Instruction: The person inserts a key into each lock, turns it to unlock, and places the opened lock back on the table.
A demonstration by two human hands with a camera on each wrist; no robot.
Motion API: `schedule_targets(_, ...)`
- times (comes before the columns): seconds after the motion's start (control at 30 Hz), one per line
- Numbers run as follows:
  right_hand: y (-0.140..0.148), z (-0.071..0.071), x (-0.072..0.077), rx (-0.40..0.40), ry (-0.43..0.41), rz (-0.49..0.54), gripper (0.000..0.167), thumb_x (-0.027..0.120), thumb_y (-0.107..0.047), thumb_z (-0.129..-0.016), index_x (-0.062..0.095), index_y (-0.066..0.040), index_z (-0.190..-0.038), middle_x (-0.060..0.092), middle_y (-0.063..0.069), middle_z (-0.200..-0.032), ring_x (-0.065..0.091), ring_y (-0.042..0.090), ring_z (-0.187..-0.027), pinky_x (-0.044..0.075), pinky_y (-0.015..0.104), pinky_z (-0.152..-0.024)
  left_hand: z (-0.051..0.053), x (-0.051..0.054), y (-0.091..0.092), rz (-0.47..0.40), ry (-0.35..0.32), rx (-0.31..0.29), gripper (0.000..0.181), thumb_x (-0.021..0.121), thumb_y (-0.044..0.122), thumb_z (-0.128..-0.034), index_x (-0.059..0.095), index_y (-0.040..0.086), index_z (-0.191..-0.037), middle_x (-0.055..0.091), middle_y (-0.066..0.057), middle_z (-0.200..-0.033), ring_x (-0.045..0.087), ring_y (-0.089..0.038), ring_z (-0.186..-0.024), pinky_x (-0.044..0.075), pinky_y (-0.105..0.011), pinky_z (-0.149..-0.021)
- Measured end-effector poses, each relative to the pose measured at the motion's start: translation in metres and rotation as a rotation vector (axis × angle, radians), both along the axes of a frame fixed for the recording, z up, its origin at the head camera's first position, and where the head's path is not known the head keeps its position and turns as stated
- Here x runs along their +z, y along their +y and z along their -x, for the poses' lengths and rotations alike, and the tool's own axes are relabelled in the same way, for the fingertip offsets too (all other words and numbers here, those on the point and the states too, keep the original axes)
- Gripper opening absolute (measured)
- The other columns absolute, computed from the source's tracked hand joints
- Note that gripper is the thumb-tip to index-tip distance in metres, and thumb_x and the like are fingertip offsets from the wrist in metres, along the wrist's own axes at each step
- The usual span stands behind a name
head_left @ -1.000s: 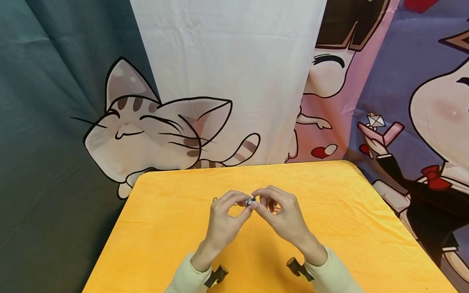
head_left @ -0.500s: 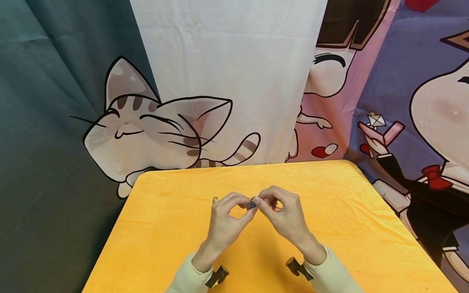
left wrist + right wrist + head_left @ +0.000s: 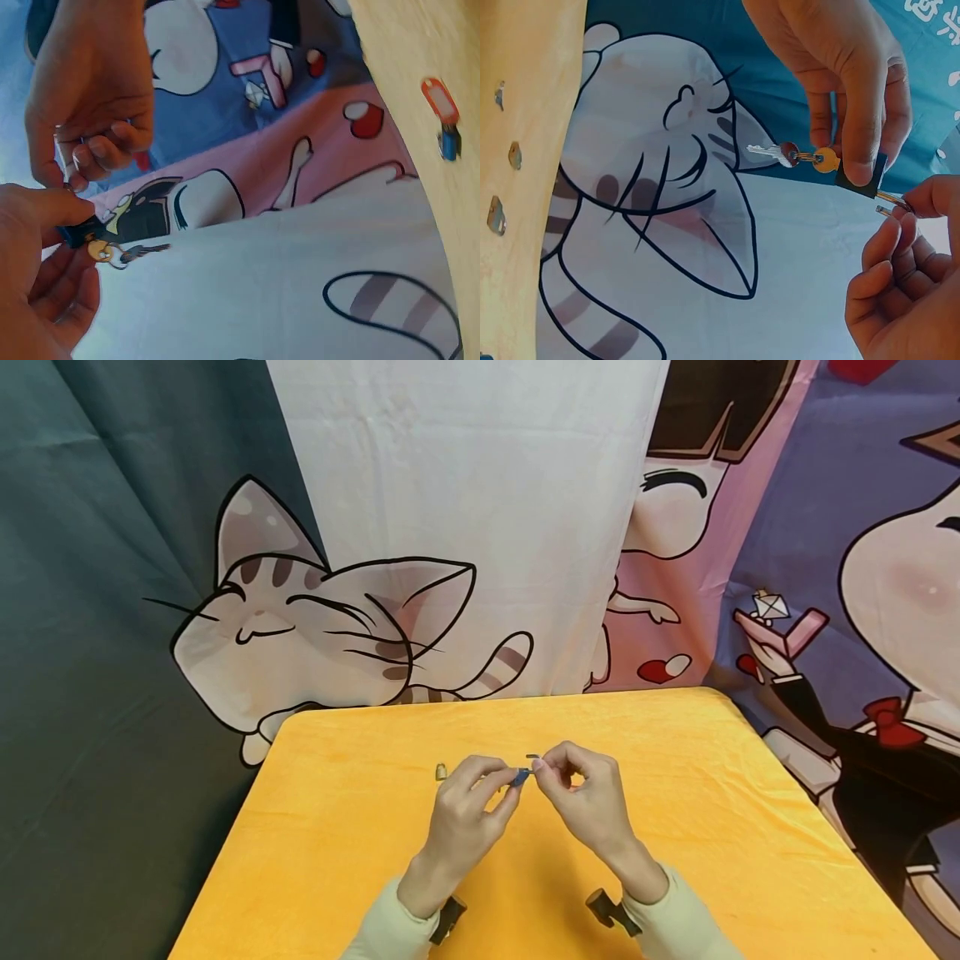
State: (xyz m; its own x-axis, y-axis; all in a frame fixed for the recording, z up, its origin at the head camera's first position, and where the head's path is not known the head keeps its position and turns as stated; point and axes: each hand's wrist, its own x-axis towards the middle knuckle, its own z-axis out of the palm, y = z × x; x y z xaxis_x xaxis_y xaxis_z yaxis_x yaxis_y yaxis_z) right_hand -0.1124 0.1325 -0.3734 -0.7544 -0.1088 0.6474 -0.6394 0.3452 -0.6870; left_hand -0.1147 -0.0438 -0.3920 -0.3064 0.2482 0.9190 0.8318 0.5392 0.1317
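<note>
Head view: beyond both hands, a tall cloth backdrop (image 3: pixel 480 485) printed with cartoon figures; beneath them, a desk (image 3: pixel 345 835) covered in smooth yellow fabric. Over it, left hand (image 3: pixel 460 817), pinching between thumb and fingers a small dark-blue rectangular padlock (image 3: pixel 519 777), held clear of the fabric; just beside, right hand (image 3: pixel 588 785), fingertips pinched on the same padlock's metal end. On the desk below the hands, a red plastic-looking tag (image 3: pixel 441 101); just left of the left hand, a brass-coloured metal piece (image 3: pixel 441 772). Hanging by the left hand, a silver key with a dark-red head (image 3: pixel 769 153) and a round yellow-headed key (image 3: pixel 826 159), close against the padlock; cannot tell how deep in the keyhole. At the right fingertips, a thin silver U-shaped shackle (image 3: pixel 889 199), apparently open.

Could slip from the left hand, with so slight a pinch and too sharp a pull at the shackle. Could also miss the hole on closing, through a skewed twist, or lose the key through the swinging weight beside it.
</note>
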Motion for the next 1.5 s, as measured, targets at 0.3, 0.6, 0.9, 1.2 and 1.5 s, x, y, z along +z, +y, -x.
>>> schedule_targets(0.3,0.000,-0.003,-0.001,-0.028,-0.125,-0.013,0.026,0.063,-0.007,-0.094,0.062,-0.018,-0.070,0.047,-0.008,-0.055,0.041,0.003,-0.048,0.036,0.022,-0.044,0.004,0.000,-0.001,0.124,0.297,0.116,0.014,0.063,0.011,-0.0949,0.074,0.004,-0.089,0.066,-0.006,-0.087,0.063,-0.017,-0.075,0.056,-0.026,-0.070)
schedule_targets(0.6,0.000,-0.004,-0.004,-0.013,-0.245,-0.052,0.039,0.053,-0.011,-0.100,0.053,-0.019,-0.062,0.041,-0.007,-0.050,0.031,0.003,-0.041,0.028,0.021,-0.040,0.007,-0.001,-0.002,0.129,0.350,0.126,0.014,0.063,0.011,-0.0956,0.074,0.006,-0.089,0.066,-0.006,-0.087,0.063,-0.018,-0.075,0.055,-0.026,-0.069)
schedule_targets(0.9,0.004,-0.004,-0.005,-0.009,-0.209,-0.042,0.034,0.050,-0.017,-0.103,0.059,-0.021,-0.071,0.043,-0.007,-0.053,0.035,0.004,-0.043,0.031,0.023,-0.040,0.012,-0.008,-0.003,-0.007,0.082,0.013,0.005,0.072,0.008,-0.0888,0.073,0.003,-0.089,0.067,-0.006,-0.089,0.065,-0.017,-0.077,0.056,-0.022,-0.072)
schedule_targets(1.2,0.013,-0.004,-0.004,-0.009,-0.193,-0.078,0.021,0.054,-0.018,-0.102,0.062,-0.020,-0.082,0.050,-0.006,-0.060,0.047,0.005,-0.052,0.041,0.023,-0.047,0.014,-0.017,-0.006,-0.292,-0.426,-0.163,0.016,0.078,0.005,-0.0824,0.071,0.009,-0.097,0.072,-0.005,-0.088,0.067,-0.014,-0.078,0.057,-0.027,-0.070)
schedule_targets(1.5,0.025,-0.003,-0.011,-0.059,-0.183,-0.143,0.010,0.058,-0.019,-0.100,0.067,-0.018,-0.095,0.062,-0.011,-0.073,0.055,0.004,-0.061,0.047,0.023,-0.051,0.014,-0.014,-0.008,-0.467,-0.838,-0.291,0.018,0.075,0.016,-0.0869,0.069,0.009,-0.102,0.072,-0.010,-0.091,0.069,-0.013,-0.083,0.059,-0.029,-0.079)
